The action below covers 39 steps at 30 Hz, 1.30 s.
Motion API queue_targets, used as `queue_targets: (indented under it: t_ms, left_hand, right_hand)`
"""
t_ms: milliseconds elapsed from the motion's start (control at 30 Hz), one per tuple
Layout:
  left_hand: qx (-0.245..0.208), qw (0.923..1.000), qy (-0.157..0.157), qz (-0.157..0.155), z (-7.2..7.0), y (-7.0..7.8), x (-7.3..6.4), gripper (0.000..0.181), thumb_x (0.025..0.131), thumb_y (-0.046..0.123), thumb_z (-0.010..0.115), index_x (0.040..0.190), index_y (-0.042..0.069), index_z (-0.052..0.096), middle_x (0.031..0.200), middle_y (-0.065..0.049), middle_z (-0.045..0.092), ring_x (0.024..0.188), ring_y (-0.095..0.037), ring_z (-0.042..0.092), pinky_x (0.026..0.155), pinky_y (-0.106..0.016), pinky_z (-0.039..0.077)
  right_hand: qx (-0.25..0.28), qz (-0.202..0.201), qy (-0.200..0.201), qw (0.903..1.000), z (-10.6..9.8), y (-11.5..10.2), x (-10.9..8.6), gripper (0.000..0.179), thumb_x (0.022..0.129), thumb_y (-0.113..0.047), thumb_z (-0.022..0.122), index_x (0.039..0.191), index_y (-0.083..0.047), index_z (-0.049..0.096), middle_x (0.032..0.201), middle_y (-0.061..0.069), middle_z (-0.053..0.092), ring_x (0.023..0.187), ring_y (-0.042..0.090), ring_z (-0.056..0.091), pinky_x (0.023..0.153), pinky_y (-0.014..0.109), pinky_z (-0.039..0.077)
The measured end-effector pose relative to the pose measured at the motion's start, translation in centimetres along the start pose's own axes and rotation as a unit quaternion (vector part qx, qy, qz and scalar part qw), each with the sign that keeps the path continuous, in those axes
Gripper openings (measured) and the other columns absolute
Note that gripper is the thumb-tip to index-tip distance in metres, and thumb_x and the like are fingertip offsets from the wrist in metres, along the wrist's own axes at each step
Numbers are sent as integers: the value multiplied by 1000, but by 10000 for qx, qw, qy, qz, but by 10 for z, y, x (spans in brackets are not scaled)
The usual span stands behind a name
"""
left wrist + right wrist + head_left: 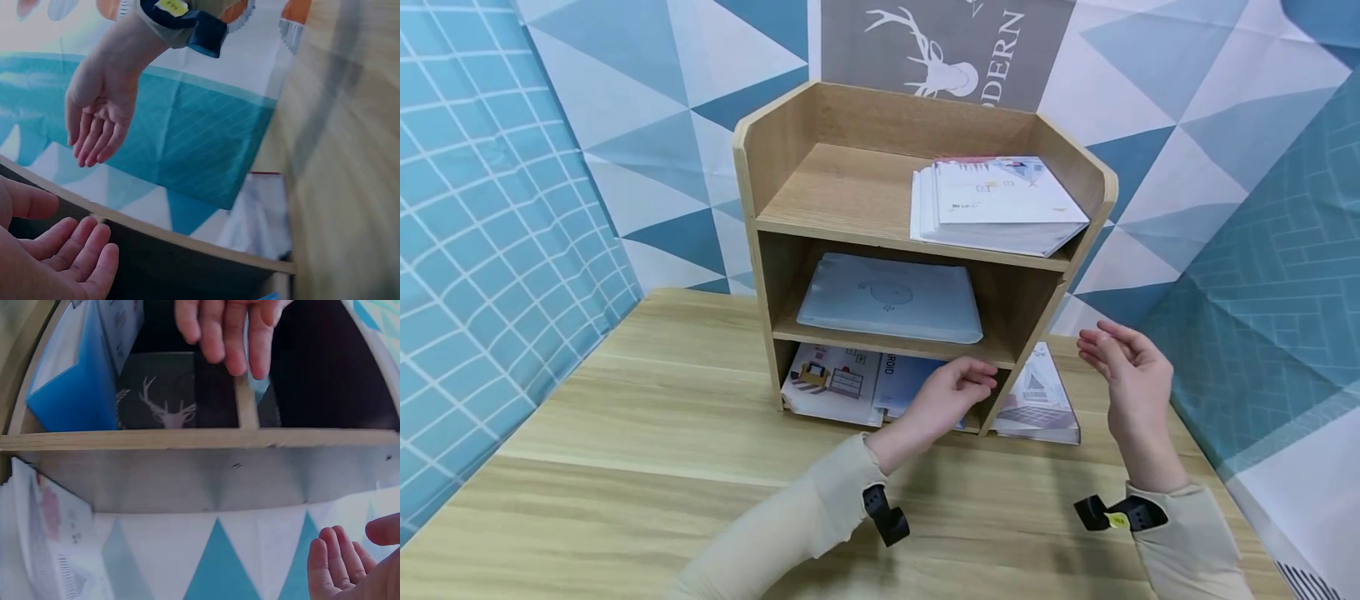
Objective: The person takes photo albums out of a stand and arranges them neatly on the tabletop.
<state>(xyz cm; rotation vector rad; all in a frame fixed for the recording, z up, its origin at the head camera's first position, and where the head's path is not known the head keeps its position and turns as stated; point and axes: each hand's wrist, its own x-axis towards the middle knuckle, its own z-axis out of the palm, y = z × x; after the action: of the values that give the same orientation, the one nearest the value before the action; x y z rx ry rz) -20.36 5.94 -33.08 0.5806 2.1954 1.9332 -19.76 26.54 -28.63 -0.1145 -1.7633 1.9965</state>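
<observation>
Head view: a wooden shelf unit [846,187] stands on a wood-grain table [625,467], three levels, raised walls round the top one. The left hand [951,396] is in front of the lowest level, towards its right end; fingers loosely bent, gap between thumb and fingers, nothing held. Whether it touches the wood — cannot tell.

Right hand [1129,379] is raised off the unit's right side, above the table; fingers relaxed and a little bent, palm bare in the left wrist view, nothing held. Nearest to it, a pale-covered book [1041,400] lies on the table just beside the unit's right wall, apart from the hand.

Lowest level: a white booklet with a yellow vehicle picture [835,379] at the left, a blue book [906,375] next to it, partly behind the left hand. Middle level: a pale blue folder [891,304] with a whale drawing, lying flat. Top level: a stack of white booklets [1007,196] at the right, edges uneven.

Both wrists carry black strapped devices over light sleeves. Behind — triangle-patterned cloth [617,92] and a grey deer-head print [947,58].
</observation>
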Motion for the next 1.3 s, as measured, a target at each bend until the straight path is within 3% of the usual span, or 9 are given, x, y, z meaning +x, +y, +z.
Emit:
queue_targets:
  t_ms: [233, 433, 700, 867, 1000, 1100, 1167, 1300]
  left_hand:
    - [-49, 9988, 155, 459, -12, 18, -2, 28, 91, 9, 51, 118, 6, 55, 108, -6, 61, 100, -15, 55, 85, -24, 45]
    - [51, 9968, 323, 736, -25, 35, -7, 33, 91, 10, 52, 124, 9, 51, 121, -5, 54, 109, -15, 51, 92, -27, 43]
    - [-86, 9903, 515, 1289, -38, 59, -17, 35, 91, 9, 51, 127, 11, 48, 129, -1, 46, 118, -21, 45, 94, -31, 42]
    - [-29, 9767, 894, 1953, -45, 71, -23, 37, 90, 6, 52, 127, 8, 48, 128, -5, 47, 117, -17, 45, 97, -35, 40]
    - [174, 9551, 1328, 2641, -50, 81, -26, 38, 88, 3, 52, 127, 4, 48, 127, -7, 45, 118, -13, 42, 99, -36, 38]
    - [313, 9423, 1609, 2920, -55, 88, -27, 42, 87, 2, 52, 129, 3, 45, 132, -7, 41, 122, -11, 37, 102, -36, 35]
    - [368, 9411, 1710, 2894, -58, 92, -26, 46, 87, 3, 52, 132, 3, 42, 137, -6, 36, 125, -10, 33, 104, -36, 32]
    - [367, 9480, 1743, 2637, -60, 98, -26, 53, 87, 5, 52, 137, 6, 36, 145, -5, 26, 129, -8, 28, 107, -35, 28]
  right_hand:
    - [177, -621, 124, 9978, 16, -20, -8, 27, 83, -13, 63, 107, 1, 62, 93, 4, 67, 82, 12, 66, 74, 16, 51]
    - [184, -1185, -173, 9926, 31, -30, -15, 24, 86, -9, 59, 107, 3, 62, 95, 7, 66, 87, 15, 64, 77, 17, 50]
    - [409, -1335, -514, 9889, 46, -44, -27, 30, 89, -10, 55, 115, 4, 58, 110, 14, 61, 102, 20, 61, 84, 21, 48]
    - [375, -1567, -862, 9832, 54, -49, -33, 32, 91, -9, 52, 120, 4, 55, 118, 14, 58, 109, 21, 57, 88, 22, 46]
    - [478, -1814, -1145, 9756, 58, -51, -32, 33, 92, -3, 48, 123, 4, 52, 123, 15, 56, 113, 21, 54, 90, 22, 45]
    - [528, -1935, -1315, 9708, 60, -54, -32, 34, 93, 2, 42, 127, 4, 48, 129, 16, 51, 119, 22, 50, 92, 22, 43]
    - [527, -1938, -1400, 9696, 62, -56, -33, 37, 93, 4, 39, 129, 3, 46, 133, 16, 47, 123, 22, 46, 94, 22, 42]
    - [319, -1822, -1535, 9707, 65, -62, -37, 42, 94, 3, 38, 136, 0, 37, 141, 14, 38, 129, 22, 38, 95, 20, 40]
